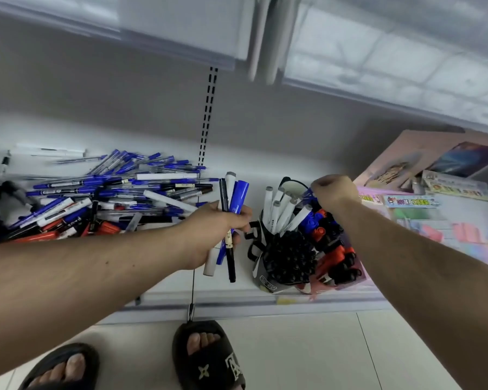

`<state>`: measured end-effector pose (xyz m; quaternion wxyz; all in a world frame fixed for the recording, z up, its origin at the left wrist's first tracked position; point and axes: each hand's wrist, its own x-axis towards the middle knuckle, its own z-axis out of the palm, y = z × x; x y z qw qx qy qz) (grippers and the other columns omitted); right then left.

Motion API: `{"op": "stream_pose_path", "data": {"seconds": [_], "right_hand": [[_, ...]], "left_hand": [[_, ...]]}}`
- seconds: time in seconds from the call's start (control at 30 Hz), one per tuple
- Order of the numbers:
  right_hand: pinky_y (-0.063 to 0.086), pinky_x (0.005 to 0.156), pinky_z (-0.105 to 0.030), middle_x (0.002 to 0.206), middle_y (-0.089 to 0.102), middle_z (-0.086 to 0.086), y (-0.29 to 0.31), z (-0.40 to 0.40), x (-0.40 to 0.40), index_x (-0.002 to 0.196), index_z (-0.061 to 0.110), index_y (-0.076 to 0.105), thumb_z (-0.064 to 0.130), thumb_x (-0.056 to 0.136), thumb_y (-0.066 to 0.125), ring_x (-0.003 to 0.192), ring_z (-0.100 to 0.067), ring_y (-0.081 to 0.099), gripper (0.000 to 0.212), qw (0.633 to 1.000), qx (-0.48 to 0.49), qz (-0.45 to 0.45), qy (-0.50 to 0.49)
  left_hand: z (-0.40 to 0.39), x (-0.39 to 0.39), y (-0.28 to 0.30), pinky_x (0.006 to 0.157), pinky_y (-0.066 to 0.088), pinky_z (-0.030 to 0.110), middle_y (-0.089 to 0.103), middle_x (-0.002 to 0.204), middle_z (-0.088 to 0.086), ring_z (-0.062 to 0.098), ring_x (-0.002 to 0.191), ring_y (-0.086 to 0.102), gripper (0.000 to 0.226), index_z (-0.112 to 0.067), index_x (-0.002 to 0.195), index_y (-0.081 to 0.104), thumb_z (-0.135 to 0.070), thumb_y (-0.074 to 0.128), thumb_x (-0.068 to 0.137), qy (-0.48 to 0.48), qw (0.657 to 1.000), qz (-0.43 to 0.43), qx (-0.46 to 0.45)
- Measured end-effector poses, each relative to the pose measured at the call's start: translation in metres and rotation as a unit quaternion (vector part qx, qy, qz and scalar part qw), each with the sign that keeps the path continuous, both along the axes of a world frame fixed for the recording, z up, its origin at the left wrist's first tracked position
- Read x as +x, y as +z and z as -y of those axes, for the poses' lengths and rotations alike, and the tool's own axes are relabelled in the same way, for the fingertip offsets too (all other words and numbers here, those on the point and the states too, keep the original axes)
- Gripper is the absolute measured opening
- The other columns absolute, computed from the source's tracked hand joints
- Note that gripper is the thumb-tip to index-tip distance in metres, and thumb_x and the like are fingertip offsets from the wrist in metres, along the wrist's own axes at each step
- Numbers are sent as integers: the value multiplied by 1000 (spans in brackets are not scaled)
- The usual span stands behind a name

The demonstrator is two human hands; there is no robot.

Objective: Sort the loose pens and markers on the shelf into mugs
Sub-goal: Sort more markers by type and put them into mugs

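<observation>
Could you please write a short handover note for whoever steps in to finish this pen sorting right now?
Left hand: gripping a bundle, a blue marker, a white marker and a thin black pen.
Right hand: pinching blue pens over the mugs.
Done: mugs hold white markers, black pens and red and blue markers.
Left: the loose pile on the shelf, plus the bundle.

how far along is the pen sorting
Partly done. The mugs already hold sorted batches: white, black, blue and red. The left hand grips a few markers; the right hand lowers a blue pen in. A big loose pile remains.
</observation>
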<state>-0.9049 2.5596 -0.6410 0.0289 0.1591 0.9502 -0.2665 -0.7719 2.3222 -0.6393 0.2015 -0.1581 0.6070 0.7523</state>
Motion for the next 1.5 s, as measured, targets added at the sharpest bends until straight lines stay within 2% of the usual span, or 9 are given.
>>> {"op": "stream_pose_path", "data": {"seconds": [0.07,0.17,0.3,0.5,0.67,0.83,1.0,1.27,1.5], "right_hand": [[46,92,-39,87,65,10,1,-1,1,77,29,71,23,84,57,94,-26,61,17,999,13,30,6],[51,89,-31,105,68,7,14,-4,3,113,23,73,18,82,62,94,-21,64,33,998,-55,-33,-21],[52,72,-32,92,75,-6,54,7,21,96,15,70,14,90,62,73,-20,68,10,956,-286,-64,-20],[42,53,-25,69,67,-4,92,33,51,94,11,66,13,93,59,53,-15,54,8,899,-436,-33,5],[36,50,-26,62,60,-4,97,57,69,96,9,64,17,96,56,49,-16,48,11,904,-420,43,65],[33,43,-24,56,60,-3,92,82,92,99,15,61,46,88,68,40,-15,43,33,954,-216,98,181],[41,45,-21,62,69,-1,80,96,101,96,15,59,24,86,75,47,-13,58,21,954,-173,59,238],[47,50,-28,61,66,-4,72,92,98,90,11,60,-1,88,62,49,-18,61,13,944,-252,34,209],[52,59,-31,67,64,-7,64,80,92,95,6,59,-14,91,53,58,-23,64,22,900,-412,17,141]], "left_hand": [[1,1,-2,58,45,28,63,72,2,13,53,51,10,-10,100,69,-9,61,93,-8,1000,-3,-3],[0,3,-2,55,42,27,56,65,-1,14,52,47,4,-14,94,66,-15,63,92,-32,999,-7,6],[-2,6,-3,53,39,28,49,63,-1,15,51,42,5,-17,87,63,-19,65,92,-57,998,-19,-2],[-7,9,-3,59,40,32,47,60,5,23,55,40,12,-17,79,65,-24,73,86,-43,997,-48,-33],[-8,11,-3,58,39,30,48,54,6,23,53,42,12,-14,83,65,-21,75,84,-45,996,-63,-47],[-16,12,-1,51,38,24,53,61,2,18,47,45,19,-14,87,60,-19,77,80,-31,989,-82,-118],[-19,11,3,45,37,19,58,72,-1,4,40,45,23,-11,99,66,-19,76,80,-51,985,-117,-120],[-5,23,11,50,43,25,54,54,-3,10,47,48,13,-11,89,62,-13,73,85,-83,994,-63,-14],[30,37,7,55,44,24,72,80,1,12,58,63,11,-13,98,66,-15,55,96,-44,989,43,134]]}}
